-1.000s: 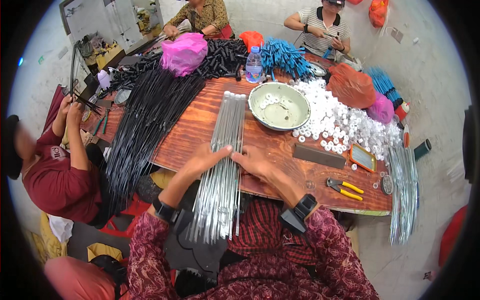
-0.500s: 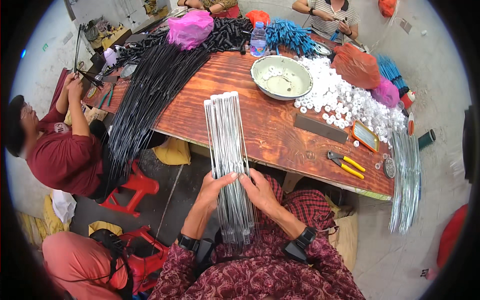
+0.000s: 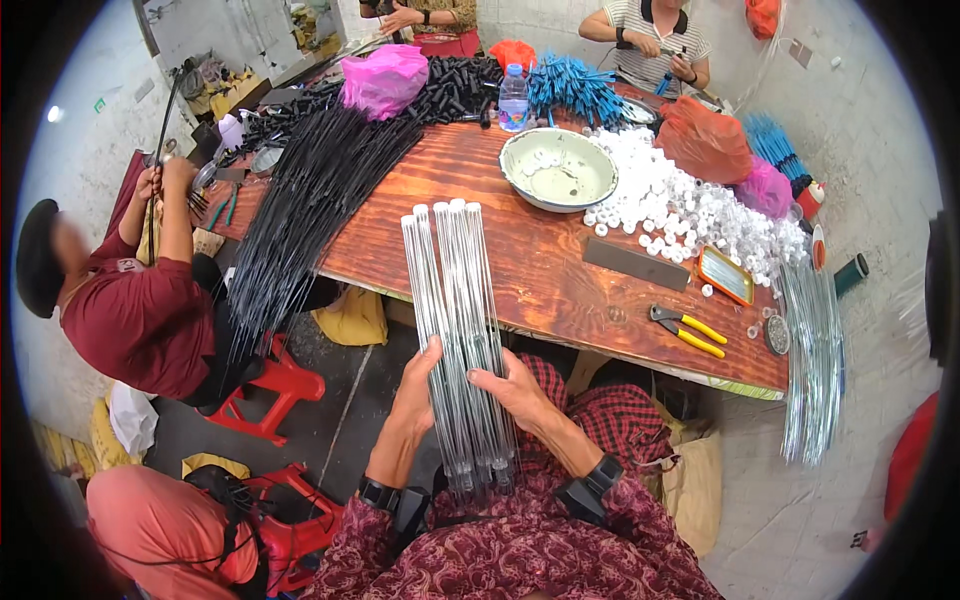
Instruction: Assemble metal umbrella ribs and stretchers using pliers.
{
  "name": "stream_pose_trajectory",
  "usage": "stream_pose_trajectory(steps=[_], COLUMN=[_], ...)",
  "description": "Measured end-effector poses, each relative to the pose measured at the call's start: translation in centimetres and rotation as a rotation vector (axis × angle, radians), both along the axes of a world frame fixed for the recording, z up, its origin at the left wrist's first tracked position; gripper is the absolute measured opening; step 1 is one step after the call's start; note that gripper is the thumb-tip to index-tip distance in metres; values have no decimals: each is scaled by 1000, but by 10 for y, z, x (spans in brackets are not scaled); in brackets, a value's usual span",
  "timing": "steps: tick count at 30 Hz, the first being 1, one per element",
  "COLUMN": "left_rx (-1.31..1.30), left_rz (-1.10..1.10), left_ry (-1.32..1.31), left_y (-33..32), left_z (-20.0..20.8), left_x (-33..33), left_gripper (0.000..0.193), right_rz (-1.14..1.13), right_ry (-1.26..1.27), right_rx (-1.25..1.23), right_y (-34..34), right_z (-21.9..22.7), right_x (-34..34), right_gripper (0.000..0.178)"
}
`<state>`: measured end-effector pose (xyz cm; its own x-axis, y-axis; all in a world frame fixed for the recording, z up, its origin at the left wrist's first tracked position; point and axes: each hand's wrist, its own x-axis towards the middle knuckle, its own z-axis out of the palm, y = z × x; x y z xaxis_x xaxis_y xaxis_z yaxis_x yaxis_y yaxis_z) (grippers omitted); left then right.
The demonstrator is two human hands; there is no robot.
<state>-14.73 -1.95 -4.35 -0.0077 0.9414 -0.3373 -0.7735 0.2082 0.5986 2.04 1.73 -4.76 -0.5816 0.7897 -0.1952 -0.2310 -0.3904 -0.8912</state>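
Observation:
A bundle of long, thin silvery metal rods with white caps at the far end lies between my hands, over my lap and the table's edge. My left hand grips its left side, thumb along the rods. Around its right side my right hand is closed, thumb across the front. A narrow gap runs down the bundle, splitting it into two groups. The fingers under the rods are hidden.
On the wooden table lie a heap of white rings, an enamel basin, yellow-handled pliers, a dark flat bar and black rods. Loose silvery rods overhang the right edge. Co-workers sit around.
My hands have moved apart, the thumbs no longer meeting. The bundle has opened into two groups with a gap between. The co-worker at left has lowered the hands a little.

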Motion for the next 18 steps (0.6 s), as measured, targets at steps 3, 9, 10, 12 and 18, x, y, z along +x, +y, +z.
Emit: stream_pose_trajectory(steps=[3, 9, 10, 12, 18], left_rx=[31, 130, 129, 163, 245], left_rz=[61, 64, 69, 47, -2], left_ry=[232, 285, 297, 292, 371], left_y=[-5, -28, -34, -42, -60], left_z=[17, 45, 51, 60, 78], left_x=[5, 13, 17, 21, 31], left_gripper=[38, 34, 30, 33, 45], right_rz=[12, -20, -17, -54, -62], right_ry=[65, 74, 46, 32, 90], right_rx=[10, 193, 189, 245, 296], right_y=[-1, -23, -28, -37, -58], right_z=[8, 30, 32, 34, 52], right_x=[6, 21, 25, 28, 42], right_gripper=[47, 48, 49, 52, 60])
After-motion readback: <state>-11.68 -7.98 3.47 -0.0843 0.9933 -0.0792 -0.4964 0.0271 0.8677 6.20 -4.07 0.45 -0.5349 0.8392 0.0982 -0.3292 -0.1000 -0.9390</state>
